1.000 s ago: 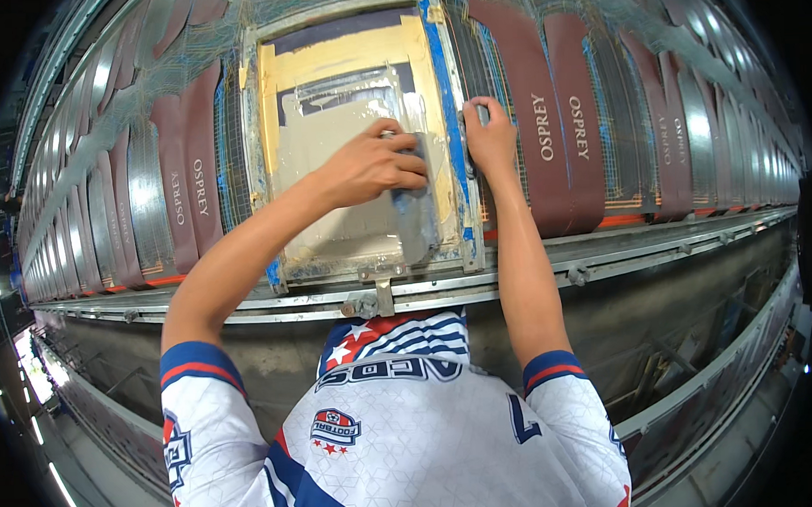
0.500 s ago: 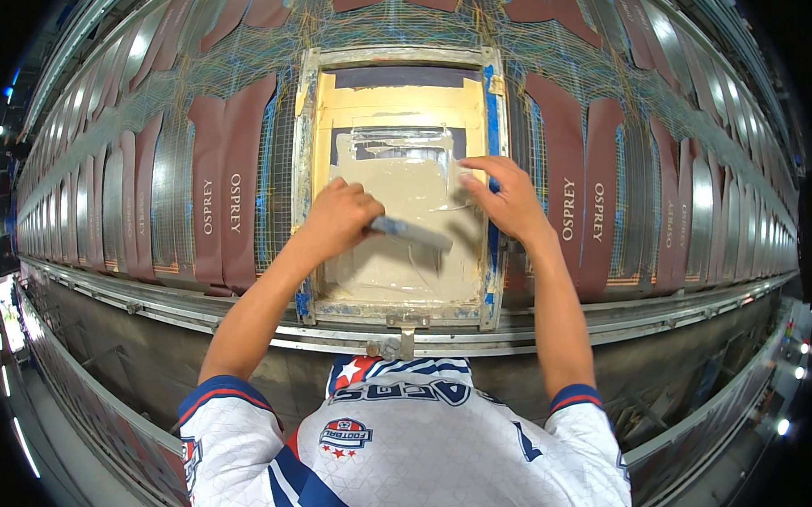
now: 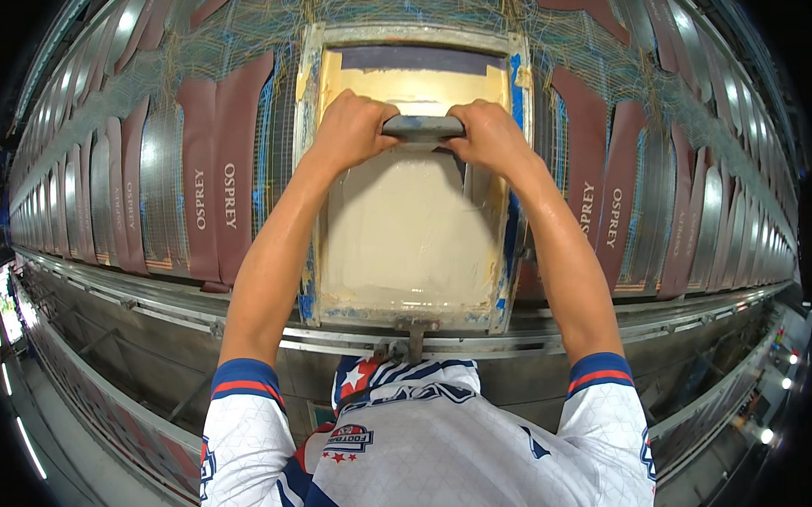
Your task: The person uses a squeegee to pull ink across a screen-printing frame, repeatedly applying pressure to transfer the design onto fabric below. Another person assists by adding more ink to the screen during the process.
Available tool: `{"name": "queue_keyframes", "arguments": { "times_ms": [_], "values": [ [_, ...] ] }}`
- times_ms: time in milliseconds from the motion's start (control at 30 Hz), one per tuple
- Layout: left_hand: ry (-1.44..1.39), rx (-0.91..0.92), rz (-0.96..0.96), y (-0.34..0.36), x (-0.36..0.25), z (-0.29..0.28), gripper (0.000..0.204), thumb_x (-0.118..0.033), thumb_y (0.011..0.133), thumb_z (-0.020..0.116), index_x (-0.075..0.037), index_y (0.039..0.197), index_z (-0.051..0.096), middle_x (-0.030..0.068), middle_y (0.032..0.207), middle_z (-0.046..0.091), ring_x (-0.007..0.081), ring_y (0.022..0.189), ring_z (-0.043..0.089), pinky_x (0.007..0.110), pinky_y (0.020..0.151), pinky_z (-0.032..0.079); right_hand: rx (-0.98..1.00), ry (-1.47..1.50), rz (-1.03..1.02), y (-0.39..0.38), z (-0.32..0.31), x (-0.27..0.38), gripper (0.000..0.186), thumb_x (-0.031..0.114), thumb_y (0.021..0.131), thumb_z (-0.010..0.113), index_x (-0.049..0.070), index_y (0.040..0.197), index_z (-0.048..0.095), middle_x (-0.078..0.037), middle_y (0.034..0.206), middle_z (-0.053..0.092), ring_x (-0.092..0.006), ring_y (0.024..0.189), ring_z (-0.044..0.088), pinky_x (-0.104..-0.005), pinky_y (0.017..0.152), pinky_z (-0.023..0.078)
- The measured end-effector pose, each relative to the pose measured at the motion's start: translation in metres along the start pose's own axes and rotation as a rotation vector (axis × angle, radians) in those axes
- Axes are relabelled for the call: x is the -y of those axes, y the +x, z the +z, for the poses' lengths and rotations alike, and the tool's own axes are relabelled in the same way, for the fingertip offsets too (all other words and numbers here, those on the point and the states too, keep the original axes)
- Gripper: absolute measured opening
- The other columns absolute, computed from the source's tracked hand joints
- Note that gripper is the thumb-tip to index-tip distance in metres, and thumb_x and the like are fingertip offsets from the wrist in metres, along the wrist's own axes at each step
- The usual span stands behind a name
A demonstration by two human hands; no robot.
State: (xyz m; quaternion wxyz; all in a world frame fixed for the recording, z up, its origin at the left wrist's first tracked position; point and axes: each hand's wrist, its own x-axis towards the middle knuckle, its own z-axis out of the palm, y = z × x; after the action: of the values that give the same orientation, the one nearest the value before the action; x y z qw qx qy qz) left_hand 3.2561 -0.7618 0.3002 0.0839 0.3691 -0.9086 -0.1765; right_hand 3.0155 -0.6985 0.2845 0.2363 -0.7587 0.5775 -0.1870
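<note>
My left hand [image 3: 355, 130] and my right hand [image 3: 489, 134] both grip a grey squeegee [image 3: 424, 126], one at each end. It lies crosswise over the far part of a screen printing frame [image 3: 307, 176]. Cream-coloured ink [image 3: 405, 231] covers the mesh on the near side of the squeegee. Yellowish tape [image 3: 418, 81] runs inside the frame beyond it, with a dark strip [image 3: 417, 58] at the far end. My fingers wrap around the squeegee's top bar. Its lower edge is mostly hidden.
Maroon cut panels [image 3: 233, 170] with pale lettering lie in rows on both sides of the frame. A metal rail [image 3: 605, 331] runs along the near edge of the long table, and a metal bracket [image 3: 415, 329] joins the frame there. Blue tape patches mark the frame's sides.
The squeegee has gone from a slant in my left hand to level and farther away. My right hand has taken hold of its other end. The ink now lies smoother over the mesh.
</note>
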Motion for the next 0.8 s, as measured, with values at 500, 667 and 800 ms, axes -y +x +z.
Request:
{"name": "queue_keyframes", "arguments": {
  "times_ms": [500,667,800],
  "values": [
    [-0.069,0.005,0.047,-0.182,-0.097,0.040,0.023,-0.017,0.067,0.085,-0.014,0.083,0.068,0.0040,0.079,0.069,0.0244,0.080,0.066,0.041,0.083,0.042,-0.027,-0.013,-0.084,-0.176,0.054,0.080,0.029,0.011,0.067,0.082,0.010,0.093,0.068,-0.008,0.085,0.068,-0.0289,0.091,0.064,-0.0424,0.087,0.045],
    [0.057,-0.053,0.086,-0.083,-0.042,0.021,0.021,-0.021,0.070,0.084,-0.014,0.083,0.069,0.0040,0.082,0.071,0.0256,0.085,0.068,0.044,0.084,0.041,-0.065,-0.074,-0.108,-0.085,0.024,0.031,0.023,0.015,0.070,0.082,0.009,0.088,0.068,-0.010,0.081,0.068,-0.0322,0.084,0.066,-0.0462,0.080,0.048],
    [0.048,-0.007,0.112,-0.007,0.002,0.004,0.020,-0.023,0.072,0.085,-0.012,0.083,0.072,0.0087,0.079,0.071,0.0312,0.079,0.067,0.045,0.079,0.044,-0.007,-0.037,-0.021,-0.009,0.002,-0.003,0.018,0.018,0.073,0.080,0.007,0.083,0.071,-0.017,0.079,0.071,-0.0386,0.082,0.069,-0.0493,0.075,0.053]
  ]
}}
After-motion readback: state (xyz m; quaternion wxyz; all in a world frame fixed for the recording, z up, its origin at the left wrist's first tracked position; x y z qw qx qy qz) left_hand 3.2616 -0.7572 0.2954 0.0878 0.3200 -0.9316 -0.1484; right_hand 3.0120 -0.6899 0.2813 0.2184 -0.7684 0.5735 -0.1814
